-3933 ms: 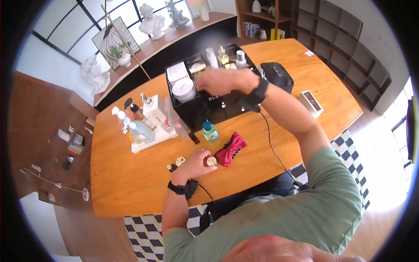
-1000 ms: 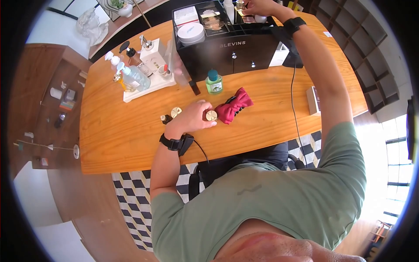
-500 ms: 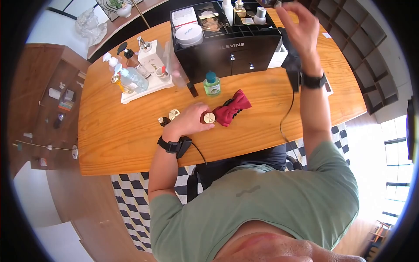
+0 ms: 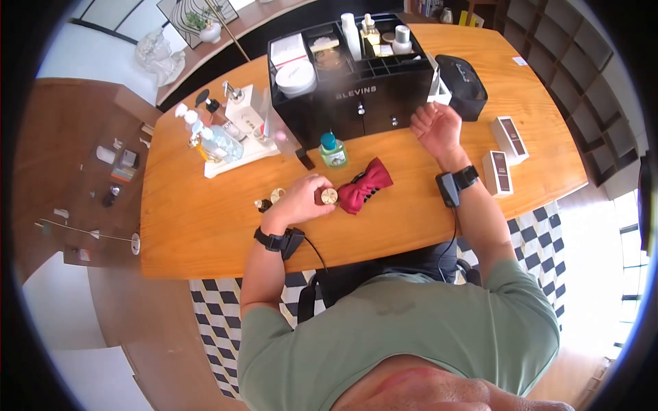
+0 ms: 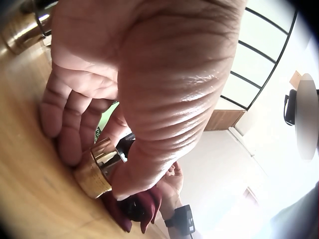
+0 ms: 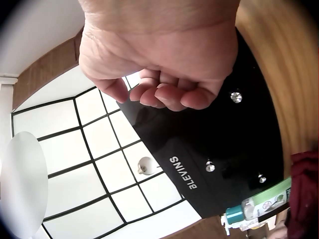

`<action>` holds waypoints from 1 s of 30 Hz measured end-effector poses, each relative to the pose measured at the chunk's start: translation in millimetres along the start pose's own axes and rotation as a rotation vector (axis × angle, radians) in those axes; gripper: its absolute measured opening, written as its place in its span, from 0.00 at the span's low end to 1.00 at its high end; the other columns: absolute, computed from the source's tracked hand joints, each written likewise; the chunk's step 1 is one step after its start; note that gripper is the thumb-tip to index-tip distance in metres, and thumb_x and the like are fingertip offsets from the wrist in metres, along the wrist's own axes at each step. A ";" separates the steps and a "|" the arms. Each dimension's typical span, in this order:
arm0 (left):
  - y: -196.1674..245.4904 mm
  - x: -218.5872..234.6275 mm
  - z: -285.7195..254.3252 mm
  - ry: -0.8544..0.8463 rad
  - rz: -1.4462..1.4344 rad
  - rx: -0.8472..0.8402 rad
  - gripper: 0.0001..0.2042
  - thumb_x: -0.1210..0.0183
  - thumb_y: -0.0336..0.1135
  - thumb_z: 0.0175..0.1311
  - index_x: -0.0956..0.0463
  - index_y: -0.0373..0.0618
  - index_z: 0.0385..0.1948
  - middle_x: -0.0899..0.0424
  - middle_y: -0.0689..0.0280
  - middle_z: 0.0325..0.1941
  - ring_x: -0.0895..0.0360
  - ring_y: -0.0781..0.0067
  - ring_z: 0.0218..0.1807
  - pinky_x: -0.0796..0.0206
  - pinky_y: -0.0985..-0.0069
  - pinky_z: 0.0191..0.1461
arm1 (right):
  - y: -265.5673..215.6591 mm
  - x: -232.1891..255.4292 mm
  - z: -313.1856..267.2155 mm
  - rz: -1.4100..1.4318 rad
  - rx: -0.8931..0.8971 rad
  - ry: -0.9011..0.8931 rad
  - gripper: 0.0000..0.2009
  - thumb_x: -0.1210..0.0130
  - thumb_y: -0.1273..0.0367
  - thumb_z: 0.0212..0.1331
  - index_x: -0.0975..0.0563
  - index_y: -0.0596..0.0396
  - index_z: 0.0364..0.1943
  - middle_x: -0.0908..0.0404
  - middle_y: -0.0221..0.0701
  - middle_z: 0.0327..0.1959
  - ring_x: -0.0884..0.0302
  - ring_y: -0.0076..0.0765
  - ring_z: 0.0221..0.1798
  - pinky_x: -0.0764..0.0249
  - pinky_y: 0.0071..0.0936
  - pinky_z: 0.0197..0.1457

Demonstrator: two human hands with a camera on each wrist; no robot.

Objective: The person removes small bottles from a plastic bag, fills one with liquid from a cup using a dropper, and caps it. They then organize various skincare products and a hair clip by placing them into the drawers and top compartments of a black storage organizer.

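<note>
My left hand [image 4: 301,200] is on the table's near side. Its thumb and fingers pinch a small gold-capped cylinder [image 5: 93,175], whose round gold top faces up in the head view. Close beside it lies a dark red bow hair clip [image 4: 367,186]. Behind stands a green bottle with a teal cap [image 4: 333,152]. Another gold round piece [image 4: 277,194] and a small dark bottle [image 4: 262,205] sit by the left wrist. My right hand [image 4: 439,130] hovers near the black organizer's [image 4: 322,113] front right corner. Its fingers are loosely curled, with nothing in them.
White bottles, a box and a round white jar [image 4: 295,77] fill the organizer's top. A white tray [image 4: 226,165] with pump bottles stands left. Toward the right are a black pouch [image 4: 466,89] and two white boxes [image 4: 510,140]. A cable [image 4: 455,236] hangs from the right wrist.
My right hand has left the top of the organizer, passed its right side and come back toward me, lower over the table. My left hand keeps its hold on the gold-capped cylinder.
</note>
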State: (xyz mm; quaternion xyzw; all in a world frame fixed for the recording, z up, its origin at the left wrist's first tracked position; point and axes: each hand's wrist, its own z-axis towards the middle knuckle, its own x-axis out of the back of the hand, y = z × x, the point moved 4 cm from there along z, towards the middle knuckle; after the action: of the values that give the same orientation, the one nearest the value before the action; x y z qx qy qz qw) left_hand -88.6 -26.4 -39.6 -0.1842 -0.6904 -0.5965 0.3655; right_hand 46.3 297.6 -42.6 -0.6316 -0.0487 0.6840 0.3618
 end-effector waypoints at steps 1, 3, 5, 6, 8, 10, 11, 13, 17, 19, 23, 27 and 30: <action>-1.2 -0.2 0.5 0.010 0.004 -0.001 0.18 0.26 0.33 0.54 0.20 0.38 0.43 0.17 0.60 0.40 0.17 0.65 0.40 0.25 0.70 0.46 | 6.2 5.8 0.4 -0.021 -0.027 0.049 0.16 0.48 0.59 0.64 0.35 0.47 0.21 0.41 0.26 0.20 0.43 0.30 0.26 0.43 0.28 0.31; -4.6 -1.4 1.5 0.017 -0.017 0.012 0.17 0.26 0.30 0.55 0.21 0.38 0.44 0.17 0.66 0.39 0.18 0.77 0.37 0.25 0.77 0.42 | 18.9 13.1 0.3 -0.071 -0.064 0.107 0.15 0.45 0.62 0.63 0.33 0.48 0.21 0.38 0.26 0.19 0.41 0.30 0.24 0.43 0.28 0.29; -1.0 0.8 1.5 0.017 -0.027 0.041 0.17 0.26 0.30 0.55 0.21 0.38 0.44 0.17 0.67 0.39 0.18 0.77 0.37 0.25 0.77 0.43 | 26.9 9.5 -1.7 -0.088 -0.092 0.128 0.14 0.44 0.62 0.63 0.33 0.48 0.22 0.37 0.26 0.19 0.40 0.30 0.24 0.42 0.28 0.29; 0.1 1.7 1.3 0.013 -0.046 0.071 0.17 0.26 0.30 0.56 0.21 0.38 0.44 0.17 0.67 0.39 0.18 0.77 0.37 0.25 0.77 0.43 | 30.1 9.6 -2.3 -0.107 -0.124 0.157 0.14 0.43 0.62 0.63 0.32 0.47 0.22 0.35 0.27 0.19 0.39 0.30 0.24 0.41 0.28 0.30; 6.9 4.3 0.2 0.029 -0.032 0.077 0.16 0.27 0.29 0.56 0.21 0.38 0.45 0.17 0.67 0.39 0.18 0.77 0.37 0.25 0.77 0.43 | 32.7 12.7 -0.5 -0.120 -0.135 0.157 0.14 0.43 0.62 0.63 0.32 0.48 0.22 0.34 0.27 0.19 0.38 0.29 0.24 0.41 0.28 0.30; 7.6 3.2 -0.7 0.041 -0.027 0.087 0.16 0.28 0.28 0.56 0.21 0.38 0.45 0.17 0.68 0.39 0.19 0.77 0.37 0.25 0.76 0.43 | 34.5 13.3 -1.1 -0.168 -0.169 0.138 0.14 0.43 0.62 0.64 0.32 0.48 0.22 0.35 0.27 0.19 0.39 0.29 0.24 0.41 0.28 0.30; 5.3 2.7 -0.3 0.037 -0.001 0.061 0.16 0.28 0.28 0.56 0.21 0.38 0.45 0.16 0.67 0.40 0.18 0.76 0.38 0.25 0.76 0.43 | 34.4 12.4 -1.4 -0.167 -0.172 0.138 0.14 0.43 0.62 0.64 0.32 0.48 0.22 0.35 0.27 0.19 0.39 0.29 0.24 0.41 0.28 0.30; 4.3 0.8 -2.2 0.030 0.020 0.045 0.17 0.29 0.27 0.56 0.21 0.37 0.46 0.16 0.66 0.41 0.18 0.75 0.38 0.24 0.76 0.44 | 36.4 10.6 -3.2 -0.169 -0.175 0.134 0.14 0.44 0.63 0.64 0.32 0.48 0.22 0.35 0.27 0.19 0.39 0.29 0.24 0.41 0.28 0.30; 10.3 1.7 -2.0 0.016 0.115 -0.041 0.19 0.29 0.30 0.56 0.21 0.37 0.50 0.15 0.61 0.42 0.17 0.71 0.40 0.23 0.73 0.45 | 38.5 10.3 -1.7 -0.210 -0.189 0.111 0.14 0.44 0.65 0.65 0.32 0.48 0.22 0.34 0.27 0.19 0.38 0.29 0.23 0.43 0.28 0.29; 11.0 2.6 -2.5 0.008 0.138 -0.034 0.21 0.28 0.32 0.57 0.21 0.38 0.51 0.15 0.60 0.43 0.16 0.69 0.40 0.23 0.72 0.46 | 40.6 10.7 -1.0 -0.227 -0.187 0.134 0.15 0.45 0.66 0.66 0.32 0.49 0.21 0.33 0.27 0.19 0.38 0.29 0.22 0.43 0.29 0.29; 32.2 13.6 -5.5 -0.005 0.088 0.113 0.24 0.25 0.37 0.55 0.21 0.37 0.53 0.15 0.58 0.43 0.16 0.66 0.41 0.23 0.70 0.46 | 42.2 5.2 -2.2 -0.269 -0.211 0.113 0.15 0.45 0.67 0.66 0.31 0.50 0.20 0.32 0.28 0.18 0.38 0.30 0.21 0.42 0.29 0.29; 22.1 21.1 -14.5 0.077 -0.003 0.206 0.26 0.23 0.38 0.54 0.20 0.35 0.52 0.14 0.58 0.44 0.17 0.72 0.38 0.23 0.73 0.42 | 42.5 1.3 -4.6 -0.331 -0.201 0.101 0.16 0.45 0.68 0.66 0.31 0.51 0.19 0.32 0.29 0.17 0.38 0.30 0.21 0.41 0.29 0.29; 29.5 39.6 -26.7 0.186 -0.018 0.235 0.24 0.23 0.34 0.54 0.20 0.35 0.51 0.14 0.60 0.42 0.19 0.78 0.35 0.25 0.77 0.38 | 43.9 0.1 -3.2 -0.345 -0.227 0.096 0.17 0.44 0.68 0.66 0.31 0.52 0.18 0.32 0.30 0.16 0.37 0.30 0.20 0.41 0.29 0.29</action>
State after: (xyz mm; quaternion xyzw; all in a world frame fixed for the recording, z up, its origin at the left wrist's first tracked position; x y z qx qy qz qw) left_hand -86.9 -52.7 10.0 -0.0777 -0.7204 -0.5292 0.4415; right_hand 30.2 264.2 -66.3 -0.6824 -0.2157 0.5711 0.4020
